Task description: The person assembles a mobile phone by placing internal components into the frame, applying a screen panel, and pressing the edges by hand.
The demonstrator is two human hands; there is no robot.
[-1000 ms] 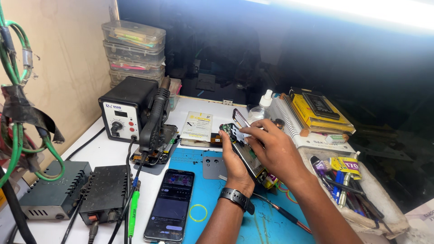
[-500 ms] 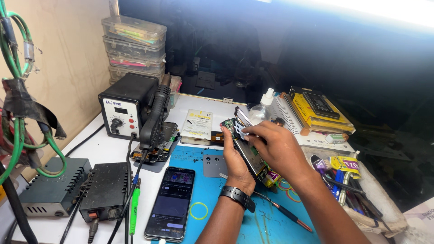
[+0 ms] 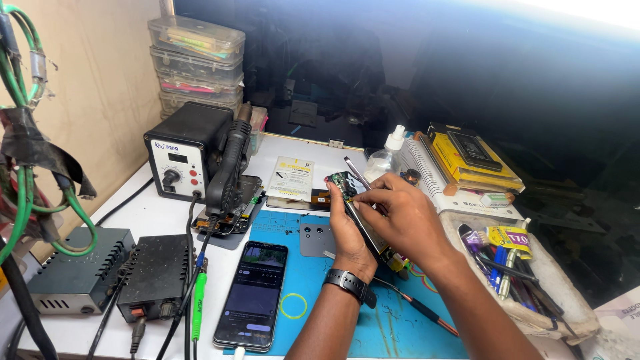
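Evidently the opened phone (image 3: pixel 363 217) was the centre of the work: it was held tilted above the blue mat (image 3: pixel 313 287), its bared circuit board uppermost near the far end. The left hand (image 3: pixel 350 237) was wrapped around it from below, fingers closed on its edge, a dark watch (image 3: pixel 348 283) on the wrist. The right hand (image 3: pixel 397 217) was pinched shut on slim metal tweezers (image 3: pixel 357 175), whose tips pointed down at the board.

The step in hand looked like fine work on the board's small parts, picking at or seating something too small to make out. The next move would seem to call for a steady left-hand hold and a light, exact touch from the tweezers, since the parts sat close together.

Just beside the hands on the mat lay a loose grey back cover (image 3: pixel 313 240) and, nearer the person, a second phone (image 3: pixel 253 293) with its screen lit. A screwdriver (image 3: pixel 417 307) lay under the right forearm. Farther left on the desk (image 3: pixel 153 220) stood a black hot-air station (image 3: pixel 187 150) with its wand in the holder, and two power units (image 3: pixel 120 277) near the edge. To the right, a tray of tools (image 3: pixel 520 267) sat well apart.
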